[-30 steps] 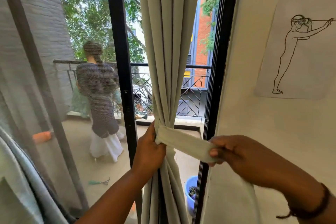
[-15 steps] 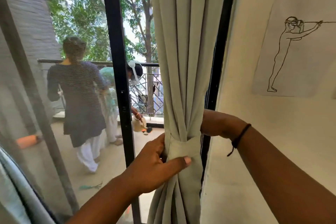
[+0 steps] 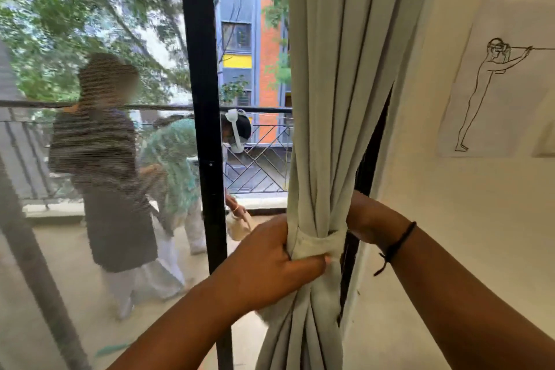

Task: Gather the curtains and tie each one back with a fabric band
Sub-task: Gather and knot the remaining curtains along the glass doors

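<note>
1. The left hand [image 3: 267, 264] was nearest, on the left side of the pale grey-green pleated fabric curtain [image 3: 333, 99]. It gripped the gathered waist of the curtain: the thumb lay flat across the front of the matching pale fabric band [image 3: 318, 245], and the other fingers curled out of sight round the curtain's left edge.
2. The band was wrapped once round the curtain at its narrowest point, pinching the pleats together; above and below it the folds spread out again.
3. The right forearm, with a thin black cord bracelet [image 3: 396, 245] at the wrist, reached in from the right side of the curtain. The right hand [image 3: 356, 213] went behind the curtain at band height, so its fingers were hidden and its grip could not be told.
4. Right of the curtain, a narrow dark gap showed between the fabric's edge and the cream plaster wall [image 3: 450, 219], leaving little room there for the wrist. A pale sheet with a line drawing of a standing figure [image 3: 492, 93] hung on that wall, well above the band.
5. Left of the curtain stood a black metal door post [image 3: 204, 129], near the left hand but not touching it.
6. Beyond the curtain lay a balcony with a black railing [image 3: 258, 159], where two people [image 3: 105, 165] stood behind a mesh screen, with trees and a coloured building farther off.
</note>
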